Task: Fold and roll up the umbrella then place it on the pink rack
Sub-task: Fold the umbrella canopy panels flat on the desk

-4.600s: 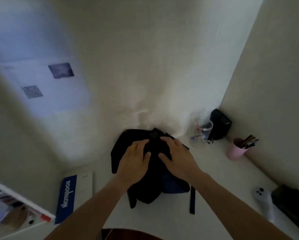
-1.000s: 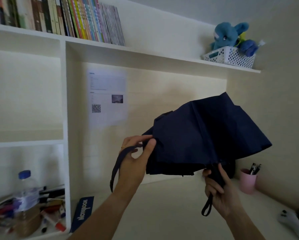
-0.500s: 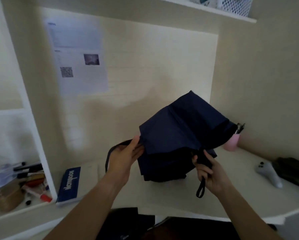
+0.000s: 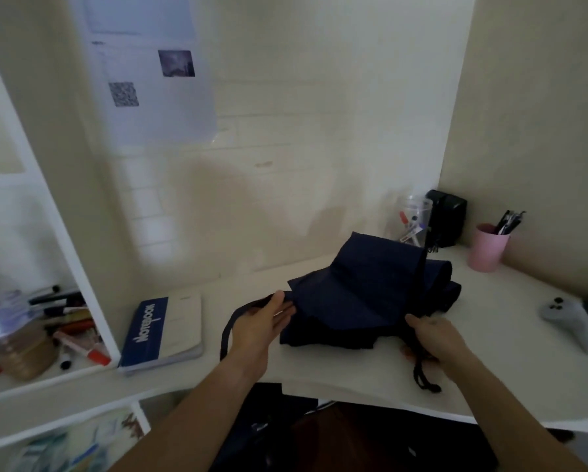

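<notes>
A dark navy folding umbrella [image 4: 364, 291] lies collapsed on the white desk [image 4: 490, 335], its cloth loose and bunched. My left hand [image 4: 263, 321] pinches the left edge of the cloth where a dark closing strap [image 4: 227, 330] loops down. My right hand [image 4: 434, 340] grips the handle end at the umbrella's lower right, and a black wrist loop [image 4: 423, 378] dangles below it. No pink rack shows in this view.
A pink cup of pens [image 4: 488, 247] stands at the back right beside a black box [image 4: 447, 216] and a clear jar [image 4: 415, 219]. A grey controller [image 4: 573, 323] lies at the right. A blue notebook [image 4: 163, 330] lies at the left, next to a shelf of markers [image 4: 68, 321].
The umbrella has come down from mid-air onto the desk, with both hands still holding it. My view has tilted downward, away from the upper shelves.
</notes>
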Action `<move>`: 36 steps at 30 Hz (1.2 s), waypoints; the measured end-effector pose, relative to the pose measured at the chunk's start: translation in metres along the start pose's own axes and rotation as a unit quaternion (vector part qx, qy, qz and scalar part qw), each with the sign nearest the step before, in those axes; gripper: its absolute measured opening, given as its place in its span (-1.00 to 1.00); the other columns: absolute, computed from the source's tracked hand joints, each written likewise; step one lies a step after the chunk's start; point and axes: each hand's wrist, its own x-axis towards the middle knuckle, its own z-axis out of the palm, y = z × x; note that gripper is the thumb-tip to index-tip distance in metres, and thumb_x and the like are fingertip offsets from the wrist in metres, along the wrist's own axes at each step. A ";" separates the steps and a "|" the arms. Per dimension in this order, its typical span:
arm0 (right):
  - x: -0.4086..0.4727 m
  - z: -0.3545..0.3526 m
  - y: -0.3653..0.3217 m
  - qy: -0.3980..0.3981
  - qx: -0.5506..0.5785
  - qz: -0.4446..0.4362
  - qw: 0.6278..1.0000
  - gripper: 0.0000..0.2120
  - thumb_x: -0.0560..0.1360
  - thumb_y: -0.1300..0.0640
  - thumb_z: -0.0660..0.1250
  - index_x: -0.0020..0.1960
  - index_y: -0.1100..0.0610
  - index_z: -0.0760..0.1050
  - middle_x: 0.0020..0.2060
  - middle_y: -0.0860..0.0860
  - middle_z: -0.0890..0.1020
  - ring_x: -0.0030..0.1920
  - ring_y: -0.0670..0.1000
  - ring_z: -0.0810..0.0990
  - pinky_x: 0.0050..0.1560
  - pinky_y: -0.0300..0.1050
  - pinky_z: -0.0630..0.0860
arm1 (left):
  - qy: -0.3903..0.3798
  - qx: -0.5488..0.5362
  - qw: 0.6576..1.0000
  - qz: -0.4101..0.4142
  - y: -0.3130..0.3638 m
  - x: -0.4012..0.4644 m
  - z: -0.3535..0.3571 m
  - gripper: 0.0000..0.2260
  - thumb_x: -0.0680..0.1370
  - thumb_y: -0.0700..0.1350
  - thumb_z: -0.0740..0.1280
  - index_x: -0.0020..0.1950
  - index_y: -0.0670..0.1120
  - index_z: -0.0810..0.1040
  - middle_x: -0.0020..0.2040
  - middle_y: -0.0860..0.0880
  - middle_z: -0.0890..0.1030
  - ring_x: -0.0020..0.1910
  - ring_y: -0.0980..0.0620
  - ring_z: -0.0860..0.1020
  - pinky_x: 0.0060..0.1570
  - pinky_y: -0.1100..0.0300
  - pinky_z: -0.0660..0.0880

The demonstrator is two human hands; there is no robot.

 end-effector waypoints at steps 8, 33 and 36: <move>-0.076 0.076 -0.087 0.018 -0.341 -0.380 0.860 -0.43 0.29 -0.35 0.40 0.18 -0.05 0.52 -0.01 -0.11 0.64 0.00 0.00 0.62 -0.08 -0.04 0.59 | -0.015 0.090 0.995 0.037 0.007 -0.010 0.011 -0.76 0.56 0.02 0.45 0.11 -0.11 0.69 -0.02 -0.02 0.76 0.06 0.03 0.70 0.22 0.08 0.56; 0.113 -0.047 -0.042 -0.036 0.103 -0.054 0.993 -0.80 0.60 0.15 0.31 0.13 0.21 0.65 -0.05 0.17 0.71 0.02 0.22 0.67 0.04 0.16 0.63 | -0.108 0.324 0.934 -0.102 -0.054 0.084 0.113 -0.10 0.35 0.35 0.50 0.53 -0.07 0.30 0.35 -0.07 0.53 0.10 -0.11 0.61 -0.22 0.12 0.58; 0.113 -0.032 -0.034 -0.092 0.271 0.022 0.958 -0.81 0.63 0.08 0.26 0.11 0.16 0.57 0.01 0.20 0.65 0.07 0.24 0.60 0.10 0.15 0.54 | -0.156 0.292 0.937 -0.111 -0.064 0.093 0.138 -0.12 0.30 0.27 0.58 0.50 -0.03 0.34 0.31 -0.05 0.57 0.12 -0.10 0.62 -0.23 0.12 0.63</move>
